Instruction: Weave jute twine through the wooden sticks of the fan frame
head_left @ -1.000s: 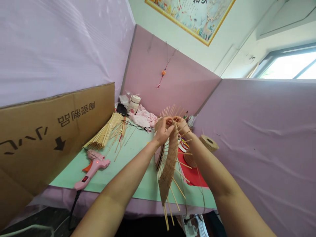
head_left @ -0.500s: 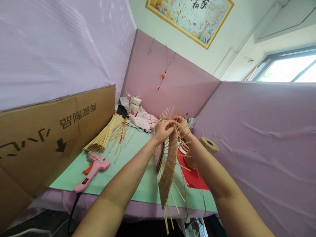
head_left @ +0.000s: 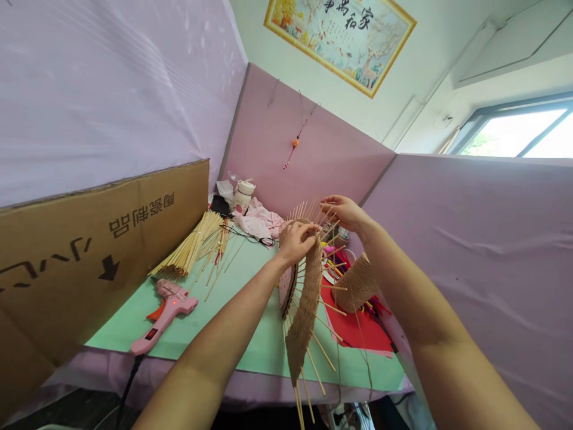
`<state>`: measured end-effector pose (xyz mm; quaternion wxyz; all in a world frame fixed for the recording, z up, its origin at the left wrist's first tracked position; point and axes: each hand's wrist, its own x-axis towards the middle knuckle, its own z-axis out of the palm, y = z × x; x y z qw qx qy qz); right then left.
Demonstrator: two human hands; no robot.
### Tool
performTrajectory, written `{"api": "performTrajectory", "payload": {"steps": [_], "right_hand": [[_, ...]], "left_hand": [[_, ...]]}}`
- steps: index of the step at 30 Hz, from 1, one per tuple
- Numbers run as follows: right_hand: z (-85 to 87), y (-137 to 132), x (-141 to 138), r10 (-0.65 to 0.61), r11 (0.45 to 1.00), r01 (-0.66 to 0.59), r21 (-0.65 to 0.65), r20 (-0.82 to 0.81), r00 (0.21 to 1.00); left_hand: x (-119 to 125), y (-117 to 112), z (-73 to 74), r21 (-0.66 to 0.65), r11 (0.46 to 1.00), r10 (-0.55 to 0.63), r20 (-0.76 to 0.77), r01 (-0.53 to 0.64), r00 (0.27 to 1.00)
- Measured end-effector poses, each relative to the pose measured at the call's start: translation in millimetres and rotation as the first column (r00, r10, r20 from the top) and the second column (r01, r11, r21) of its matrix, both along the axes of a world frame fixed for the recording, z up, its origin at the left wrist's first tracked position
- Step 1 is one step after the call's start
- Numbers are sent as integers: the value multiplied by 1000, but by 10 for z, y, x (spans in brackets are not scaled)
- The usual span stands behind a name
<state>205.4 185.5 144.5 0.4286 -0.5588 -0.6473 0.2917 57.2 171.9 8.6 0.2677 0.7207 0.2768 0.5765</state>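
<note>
My left hand (head_left: 298, 242) grips the top of a curved woven band of brown paper twine (head_left: 305, 316), its fingers closed on the upper edge. Thin wooden sticks (head_left: 323, 351) run through the band and fan out along its outer side. Behind it shows a pink dotted panel with a dark edge (head_left: 286, 289), joined by the sticks. Raised just right of the upper stick tips, my right hand (head_left: 344, 210) has its fingers drawn together; what they pinch is too small to make out.
A pink glue gun (head_left: 165, 316) with a lit red light lies left, beside a bundle of sticks (head_left: 190, 245) and a cardboard box (head_left: 102, 251). A twine roll (head_left: 358, 283) sits on red sheets (head_left: 353, 331) at right. A white cup (head_left: 243, 196) and pink cloth (head_left: 259, 218) stand behind.
My right hand has moved up and right, away from the band's top edge where it was beside my left hand. The left hand keeps its hold. The twine roll has shifted and turned.
</note>
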Motion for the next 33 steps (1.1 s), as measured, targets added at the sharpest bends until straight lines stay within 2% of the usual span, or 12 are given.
{"api": "performTrajectory", "payload": {"steps": [3, 8, 12, 15, 20, 25, 29, 33], "right_hand": [[182, -49, -20, 103, 993, -97, -74, 87, 991], [351, -3, -63, 189, 968, -232, 92, 341, 921], [366, 123, -119, 151, 955, -244, 167, 434, 888], [336, 209, -159, 77, 944, -204, 259, 428, 900], [257, 338, -186, -10, 936, -105, 336, 323, 947], [128, 455, -124, -35, 963, -1, 268, 129, 991], [-104, 545, -38, -86, 978, 115, 172, -171, 981], [-393, 590, 60, -83, 966, 156, 207, -326, 942]], "left_hand": [[-11, 4, 9, -4, 1000, 15, -14, -16, 1000], [-40, 13, 26, 3, 999, 45, -32, -45, 998], [-42, 18, 30, 2, 999, 51, -48, -51, 998], [-40, 22, 31, 9, 999, 45, -62, -45, 997], [-55, 15, 41, 5, 999, 44, -80, -44, 996], [-68, -4, 58, -2, 999, 34, -99, -35, 995], [-41, 3, 60, -8, 1000, 28, -104, -29, 994], [-16, 18, 59, 11, 1000, 11, -116, -10, 993]]}}
